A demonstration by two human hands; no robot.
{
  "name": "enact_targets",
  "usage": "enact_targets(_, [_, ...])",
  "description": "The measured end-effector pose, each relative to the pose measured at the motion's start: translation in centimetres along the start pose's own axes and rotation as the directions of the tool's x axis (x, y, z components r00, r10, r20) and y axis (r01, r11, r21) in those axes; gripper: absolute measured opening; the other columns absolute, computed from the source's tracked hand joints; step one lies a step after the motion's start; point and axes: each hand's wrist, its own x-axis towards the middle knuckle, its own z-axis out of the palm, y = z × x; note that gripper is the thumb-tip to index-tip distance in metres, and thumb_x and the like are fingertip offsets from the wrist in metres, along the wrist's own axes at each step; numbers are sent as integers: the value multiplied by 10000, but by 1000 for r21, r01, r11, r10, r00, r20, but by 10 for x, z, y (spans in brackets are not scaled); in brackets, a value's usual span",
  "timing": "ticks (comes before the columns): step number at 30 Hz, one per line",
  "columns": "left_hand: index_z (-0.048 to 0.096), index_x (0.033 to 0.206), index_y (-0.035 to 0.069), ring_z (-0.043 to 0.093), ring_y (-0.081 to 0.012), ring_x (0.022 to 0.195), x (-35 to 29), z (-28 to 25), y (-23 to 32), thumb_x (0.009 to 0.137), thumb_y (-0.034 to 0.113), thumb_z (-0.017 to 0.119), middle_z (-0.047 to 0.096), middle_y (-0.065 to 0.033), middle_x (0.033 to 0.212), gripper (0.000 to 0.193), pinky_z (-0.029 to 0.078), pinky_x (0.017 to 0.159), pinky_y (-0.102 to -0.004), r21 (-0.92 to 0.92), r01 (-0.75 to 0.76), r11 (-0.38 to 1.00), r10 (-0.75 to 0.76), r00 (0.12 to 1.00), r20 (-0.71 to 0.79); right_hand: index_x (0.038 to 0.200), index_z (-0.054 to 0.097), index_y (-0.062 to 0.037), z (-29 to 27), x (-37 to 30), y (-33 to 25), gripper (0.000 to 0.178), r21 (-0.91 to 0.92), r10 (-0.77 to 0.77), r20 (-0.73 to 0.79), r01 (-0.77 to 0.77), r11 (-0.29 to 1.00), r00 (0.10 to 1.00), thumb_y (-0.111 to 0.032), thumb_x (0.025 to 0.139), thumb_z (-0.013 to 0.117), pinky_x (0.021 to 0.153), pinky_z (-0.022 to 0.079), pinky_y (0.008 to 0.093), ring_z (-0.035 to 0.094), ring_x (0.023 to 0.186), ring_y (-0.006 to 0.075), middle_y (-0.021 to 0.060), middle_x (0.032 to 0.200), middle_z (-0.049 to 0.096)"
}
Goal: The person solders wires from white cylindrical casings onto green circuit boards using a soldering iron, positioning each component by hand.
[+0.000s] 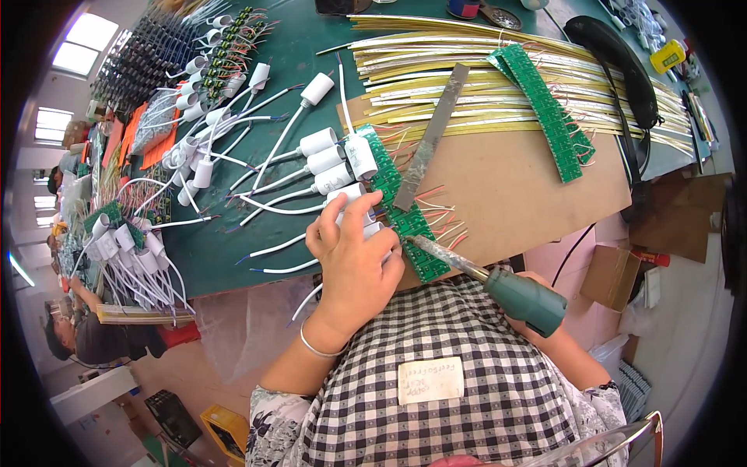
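My right hand [527,284], partly hidden, is closed round the green handle of a soldering iron [523,299]. The iron's metal tip touches or nearly touches the lower part of a long green circuit board [422,253]. At that board's left edge, the curled fingers of my left hand [354,261] close on a white cylinder, mostly covered by the fingers. More white cylinders with white cables [321,159] line the same edge. Thin orange and white wires [443,222] stick out on the other side. A flat grey metal bar [433,136] lies across the board.
Brown cardboard [521,194] lies under the work. More wired green boards [548,117] rest across yellow-white strips [436,93]. Loose white cabled cylinders [202,171] lie on the green table [233,261]. A black strapped object [622,70] stands far right. Another person [109,338] is at left.
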Motion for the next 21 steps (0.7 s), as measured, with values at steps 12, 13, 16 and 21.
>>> enact_targets(12, [606,695,138,302,-382,1224,1,-2,-2,640,99,620,457,-58,1277,70,197,972,-496,-11,4,1000,-4,1000,25,1177,485,42,8,-4,2,508,483,170,30,-163,860,985,-152,772,723,819,492,294,606,945,187,131,1100,596])
enact_targets(13, [607,695,137,301,-382,1224,1,-3,-1,641,100,620,457,-59,1277,67,195,974,-495,-13,7,1000,-6,1000,30,1173,484,50,9,-4,0,494,693,239,64,-215,688,969,-156,784,709,820,495,297,610,938,187,131,1091,601])
enact_targets(16, [609,696,137,300,-384,1224,1,-2,-2,644,104,620,457,-60,1276,62,193,976,-495,-12,8,1000,-8,999,33,1171,479,63,4,0,-3,500,556,196,44,-187,810,980,-174,793,703,818,500,298,618,921,194,141,1084,606])
enact_targets(21, [610,694,139,298,-385,1223,1,-3,-1,648,110,621,457,-59,1275,56,192,976,-498,-9,9,1000,-8,999,39,1220,437,70,1,-8,3,580,154,46,11,-47,987,999,-154,770,726,751,531,306,627,902,233,193,1097,584])
